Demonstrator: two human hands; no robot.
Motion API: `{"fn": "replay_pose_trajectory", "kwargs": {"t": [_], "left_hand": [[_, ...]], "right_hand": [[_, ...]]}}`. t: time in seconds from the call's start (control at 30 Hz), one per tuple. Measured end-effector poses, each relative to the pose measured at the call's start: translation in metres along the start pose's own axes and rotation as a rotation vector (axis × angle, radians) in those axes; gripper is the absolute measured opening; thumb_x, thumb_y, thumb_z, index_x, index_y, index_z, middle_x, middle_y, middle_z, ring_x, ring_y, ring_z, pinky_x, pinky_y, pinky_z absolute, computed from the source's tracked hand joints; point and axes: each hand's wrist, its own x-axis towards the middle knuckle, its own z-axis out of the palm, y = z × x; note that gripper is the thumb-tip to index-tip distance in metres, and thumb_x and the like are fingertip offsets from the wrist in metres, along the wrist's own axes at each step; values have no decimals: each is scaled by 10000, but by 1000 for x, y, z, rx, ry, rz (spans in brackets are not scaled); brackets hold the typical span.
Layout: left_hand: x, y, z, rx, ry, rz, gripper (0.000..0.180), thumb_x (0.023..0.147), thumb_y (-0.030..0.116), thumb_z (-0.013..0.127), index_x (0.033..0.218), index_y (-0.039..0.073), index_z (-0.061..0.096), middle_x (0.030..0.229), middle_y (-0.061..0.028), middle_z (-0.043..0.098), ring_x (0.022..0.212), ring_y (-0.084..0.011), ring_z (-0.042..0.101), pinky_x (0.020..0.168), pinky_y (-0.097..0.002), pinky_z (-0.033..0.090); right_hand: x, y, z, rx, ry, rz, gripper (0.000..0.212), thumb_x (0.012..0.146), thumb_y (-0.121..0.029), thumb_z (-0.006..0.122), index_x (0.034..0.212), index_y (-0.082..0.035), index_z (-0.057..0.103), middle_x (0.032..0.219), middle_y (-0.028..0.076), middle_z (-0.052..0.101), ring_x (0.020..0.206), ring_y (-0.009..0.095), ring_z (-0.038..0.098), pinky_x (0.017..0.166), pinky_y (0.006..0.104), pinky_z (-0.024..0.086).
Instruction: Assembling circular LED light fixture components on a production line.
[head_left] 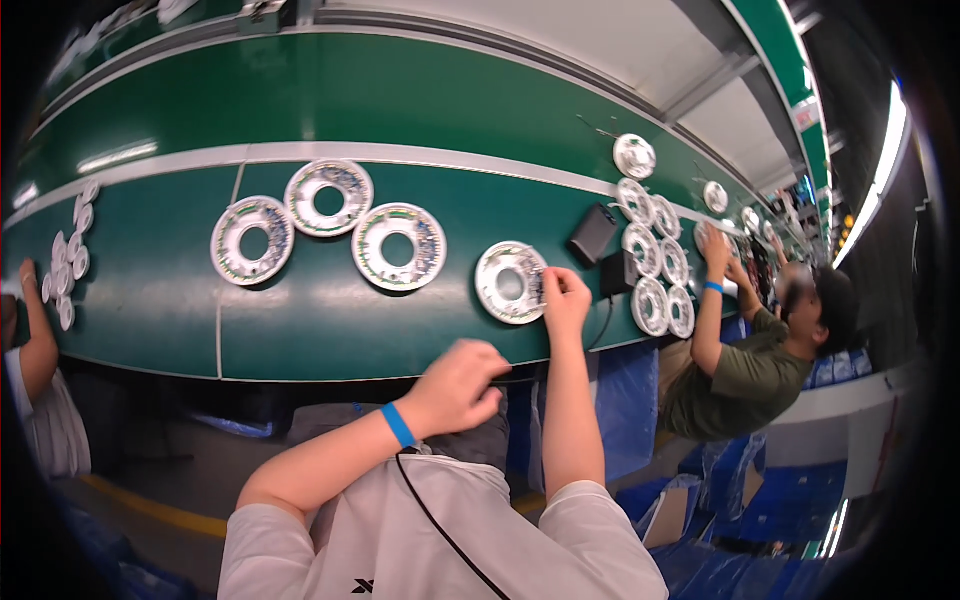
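White ring (486,284), green table (330,325)

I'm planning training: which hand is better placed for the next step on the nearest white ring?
Probably the right hand: it is at the right edge of the white ring, while the left hand is apart from it.

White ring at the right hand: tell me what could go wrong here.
The right hand is at the rim of the white ring, so a nudge might shift it. The nearer black box stands close to that hand and could get knocked. The black cord by the blue wristband runs across the shirt and might snag.
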Motion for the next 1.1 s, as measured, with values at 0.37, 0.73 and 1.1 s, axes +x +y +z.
{"fn": "replay_pose_trajectory", "kwargs": {"t": [0.37,0.73,1.1], "left_hand": [[-8,-28,69,108,-1434,112,352,830,229,677,1121,48,756,1115,-180,741,1047,-394,697,815,-515,583],[-4,-21,62,189,-1637,33,345,875,232,713,1207,153,762,1262,-66,721,1132,-324,687,804,-539,553],[-12,-23,56,264,-1616,53,301,930,185,599,1148,50,757,1147,-133,754,1034,-348,726,777,-571,542]], "right_hand": [[110,-32,106,-190,57,-36,222,921,-211,687,930,5,736,785,98,730,710,180,685,705,328,537],[134,-74,198,118,-313,-152,148,877,-90,733,794,11,663,631,-13,593,581,27,497,541,224,406],[127,-87,191,168,-503,-288,154,815,-119,781,727,-26,696,620,54,645,560,103,574,537,282,467]]}}
